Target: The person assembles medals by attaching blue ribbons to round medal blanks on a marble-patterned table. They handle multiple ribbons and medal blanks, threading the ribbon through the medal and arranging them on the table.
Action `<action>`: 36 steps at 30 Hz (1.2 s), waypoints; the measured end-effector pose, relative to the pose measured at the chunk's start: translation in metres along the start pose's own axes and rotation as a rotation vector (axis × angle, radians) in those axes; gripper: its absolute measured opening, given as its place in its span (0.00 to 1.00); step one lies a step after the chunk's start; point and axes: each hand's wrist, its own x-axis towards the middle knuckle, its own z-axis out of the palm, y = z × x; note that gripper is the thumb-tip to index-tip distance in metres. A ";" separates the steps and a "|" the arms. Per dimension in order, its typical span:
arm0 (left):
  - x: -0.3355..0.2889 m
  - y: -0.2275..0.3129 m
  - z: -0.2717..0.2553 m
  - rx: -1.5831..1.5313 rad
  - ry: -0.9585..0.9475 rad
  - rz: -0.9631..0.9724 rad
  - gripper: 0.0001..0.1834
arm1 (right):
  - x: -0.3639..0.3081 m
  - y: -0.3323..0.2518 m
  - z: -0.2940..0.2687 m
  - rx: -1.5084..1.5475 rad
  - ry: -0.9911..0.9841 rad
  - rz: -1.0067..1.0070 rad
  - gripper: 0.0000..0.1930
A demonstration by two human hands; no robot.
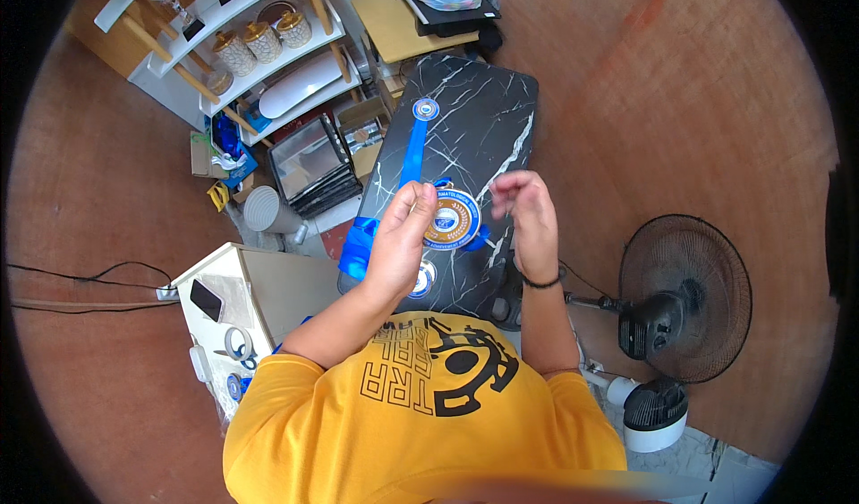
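Black marble-patterned table (501, 101) on a reddish floor. My left hand (400, 240) pinches a round gold medal (453, 220) upright above it, blue ribbon (412, 151) trailing away; my right hand (526, 216) hovers beside, fingers loosely curled, empty.

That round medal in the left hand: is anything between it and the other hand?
Nothing visible. The left hand holds the medal by its edge above the black marble table. The right hand hangs just beside it, fingers curled and empty, with only open air and a bit of blue ribbon near the gap.
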 end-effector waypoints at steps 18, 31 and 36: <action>0.044 -0.043 -0.033 0.418 -0.315 -0.017 0.18 | 0.003 -0.037 0.003 -0.048 -0.112 0.187 0.17; 0.044 -0.107 -0.077 0.336 -0.040 -0.336 0.12 | 0.135 0.071 -0.041 -0.169 0.132 0.197 0.15; 0.047 -0.145 -0.130 0.303 0.066 -0.486 0.12 | 0.195 0.175 -0.066 -0.245 0.160 0.356 0.16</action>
